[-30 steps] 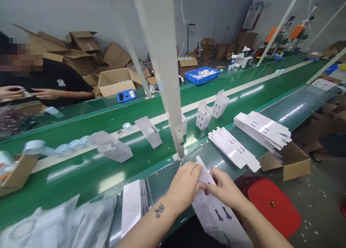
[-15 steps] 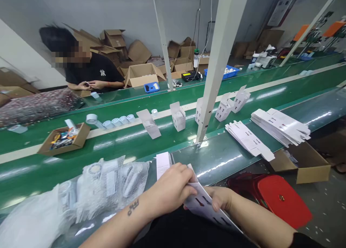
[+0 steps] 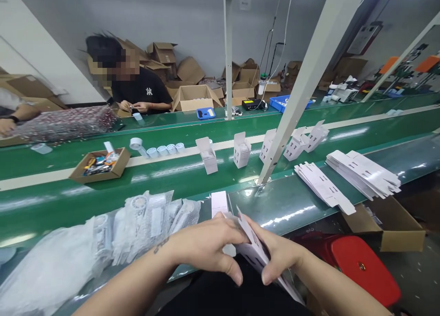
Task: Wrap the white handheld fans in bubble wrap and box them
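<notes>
A partly unfolded white carton [image 3: 253, 248] with dark printed shapes is tilted low in front of me. My right hand [image 3: 282, 252] holds its right side, thumb in front and fingers behind. My left hand [image 3: 209, 242] is against the carton's left side; its thumb stands apart and the fingers are stretched out, tips partly hidden. Just beyond the left hand a stack of small white printed papers [image 3: 219, 202] lies on the bench. Bubble-wrapped white items [image 3: 144, 219] lie beside it on the left.
Several open white boxes [image 3: 242, 151] stand on the green conveyor [image 3: 172, 174], near a metal post [image 3: 295, 96]. Flat carton stacks [image 3: 323, 185] lie at right. A tray-like cardboard box [image 3: 103, 169] holds small parts. A red stool [image 3: 364, 265] is below right. A co-worker [image 3: 140, 89] sits opposite.
My left thumb has come off the carton and spread away. The carton is turned more edge-on and its panels are parting. The view has shifted left, showing another person's arm.
</notes>
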A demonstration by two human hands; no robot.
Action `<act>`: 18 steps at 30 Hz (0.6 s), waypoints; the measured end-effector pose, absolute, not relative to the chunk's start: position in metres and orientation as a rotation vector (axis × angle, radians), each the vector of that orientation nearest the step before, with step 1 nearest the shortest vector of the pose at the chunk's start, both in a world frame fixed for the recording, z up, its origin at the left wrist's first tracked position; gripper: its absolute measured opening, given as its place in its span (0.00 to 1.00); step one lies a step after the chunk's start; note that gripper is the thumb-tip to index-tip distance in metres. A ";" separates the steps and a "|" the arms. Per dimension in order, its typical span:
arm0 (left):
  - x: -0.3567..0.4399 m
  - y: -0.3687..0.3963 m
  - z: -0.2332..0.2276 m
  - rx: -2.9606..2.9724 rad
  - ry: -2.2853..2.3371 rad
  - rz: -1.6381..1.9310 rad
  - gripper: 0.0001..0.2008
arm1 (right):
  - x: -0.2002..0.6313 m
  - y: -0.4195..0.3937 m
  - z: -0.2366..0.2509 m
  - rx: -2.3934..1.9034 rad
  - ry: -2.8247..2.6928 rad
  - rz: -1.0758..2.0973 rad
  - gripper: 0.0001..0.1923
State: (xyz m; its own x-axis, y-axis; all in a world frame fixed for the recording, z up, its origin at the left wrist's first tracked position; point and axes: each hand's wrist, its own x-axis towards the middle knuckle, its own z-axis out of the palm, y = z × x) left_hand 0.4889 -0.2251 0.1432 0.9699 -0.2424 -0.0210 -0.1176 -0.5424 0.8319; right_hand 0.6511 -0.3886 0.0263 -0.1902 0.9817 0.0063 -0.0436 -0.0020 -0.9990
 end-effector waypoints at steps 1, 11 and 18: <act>0.488 -0.223 0.145 2.127 -0.285 -0.154 0.19 | 0.651 -0.387 0.034 -1.072 -1.315 1.359 0.65; 0.496 -0.203 0.109 1.319 0.382 0.105 0.28 | 0.656 -0.394 0.050 -1.387 -1.520 0.658 0.64; 0.497 -0.212 0.091 0.937 0.442 0.006 0.23 | 0.642 -0.401 0.075 -1.497 -1.782 0.401 0.44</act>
State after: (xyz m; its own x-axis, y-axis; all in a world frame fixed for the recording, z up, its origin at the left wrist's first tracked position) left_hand 0.4971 -0.2121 0.0906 0.9107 0.1940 -0.3646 0.1846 0.5986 0.7795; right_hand 0.6418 -0.4015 0.0749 -0.0233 0.9378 0.3464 0.6991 0.2630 -0.6649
